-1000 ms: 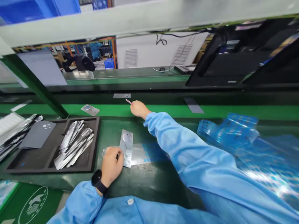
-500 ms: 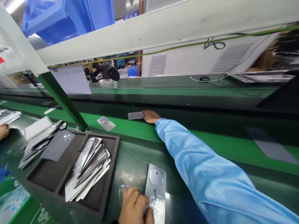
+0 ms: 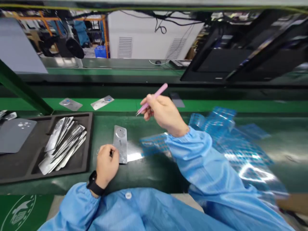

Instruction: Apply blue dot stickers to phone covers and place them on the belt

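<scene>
Your right hand (image 3: 166,114) pinches pink tweezers (image 3: 154,98) above the green worktop (image 3: 154,175); your left hand (image 3: 107,165) sits curled against a silver plate (image 3: 120,144), its hold unclear. A foam tray (image 3: 88,134) lies left, blue film (image 3: 243,150) right.

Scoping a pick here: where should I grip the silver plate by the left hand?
Best grip is probably the long right edge of the silver plate, around mid-length, coming from the right over the clear film. The plate lies flat, the left hand covers its lower left end, and the round feature with a hole sits near the top end, so avoid that.
</scene>
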The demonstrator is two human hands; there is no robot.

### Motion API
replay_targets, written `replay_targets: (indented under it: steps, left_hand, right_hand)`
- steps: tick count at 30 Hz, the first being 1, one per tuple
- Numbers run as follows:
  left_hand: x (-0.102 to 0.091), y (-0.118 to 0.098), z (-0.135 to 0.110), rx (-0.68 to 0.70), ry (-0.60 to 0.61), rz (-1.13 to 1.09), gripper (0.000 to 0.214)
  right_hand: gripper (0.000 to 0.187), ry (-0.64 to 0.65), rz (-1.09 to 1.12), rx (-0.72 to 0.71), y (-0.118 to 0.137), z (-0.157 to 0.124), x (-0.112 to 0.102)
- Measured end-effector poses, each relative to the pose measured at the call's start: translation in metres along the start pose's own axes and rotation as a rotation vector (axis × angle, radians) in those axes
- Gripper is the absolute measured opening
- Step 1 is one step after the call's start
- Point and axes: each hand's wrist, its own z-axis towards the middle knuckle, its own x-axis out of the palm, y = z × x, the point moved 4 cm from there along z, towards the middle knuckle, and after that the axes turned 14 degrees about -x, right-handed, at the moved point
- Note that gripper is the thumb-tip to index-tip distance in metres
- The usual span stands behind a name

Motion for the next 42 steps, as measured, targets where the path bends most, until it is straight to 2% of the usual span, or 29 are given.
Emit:
replay_targets:
  steps: [2,4,8,11,14,17,20,24,26,29,32,36,40,42]
  left_hand:
    - [-0.003,0.001,-0.003,-0.048,0.028,0.013,0.007]
    - [-0.002,0.001,-0.006,-0.066,0.064,0.045,0.007]
    - [0.001,0.0,-0.007,-0.074,0.129,0.13,0.003]
    - [0.002,0.0,-0.003,-0.121,0.191,0.177,0.006]
    - [0.003,-0.001,0.001,-0.162,0.236,0.187,0.013]
    - [0.004,-0.001,0.004,-0.166,0.252,0.198,0.019]
    - [0.003,-0.003,0.004,-0.141,0.296,0.239,0.025]
    - [0.002,-0.008,0.0,-0.084,0.467,0.351,0.032]
    - [0.0,-0.012,0.002,-0.056,0.479,0.419,0.03]
    - [0.003,-0.019,0.014,0.023,0.373,0.457,0.026]
    - [0.014,-0.022,0.031,0.103,0.304,0.423,0.039]
    - [0.027,-0.017,0.04,0.113,0.404,0.465,0.054]
    - [0.027,-0.014,0.037,0.11,0.531,0.49,0.057]
    - [0.025,-0.014,0.036,0.119,0.543,0.478,0.054]
  right_hand:
    - [0.043,0.041,0.148,0.157,-0.014,-0.045,0.003]
    - [0.034,0.086,0.186,0.277,-0.035,-0.078,0.008]
    - [0.021,0.114,0.186,0.432,-0.074,-0.109,0.018]
    - [0.019,-0.077,0.184,0.495,-0.093,-0.114,0.02]
    - [0.019,-0.331,0.145,0.457,-0.104,-0.116,0.021]
    - [0.02,-0.391,0.097,0.393,-0.105,-0.113,0.024]
    - [0.015,-0.259,0.068,0.372,-0.094,-0.106,0.025]
    - [0.01,0.126,0.053,0.414,-0.081,-0.099,0.026]
    - [0.01,0.213,0.05,0.454,-0.082,-0.098,0.027]
    - [0.01,0.198,0.062,0.489,-0.09,-0.099,0.027]
    - [0.009,0.203,0.056,0.491,-0.094,-0.102,0.027]
    - [0.008,0.225,0.035,0.484,-0.093,-0.103,0.027]
    - [0.009,0.251,0.027,0.488,-0.092,-0.102,0.026]
    - [0.009,0.262,0.021,0.491,-0.092,-0.102,0.026]
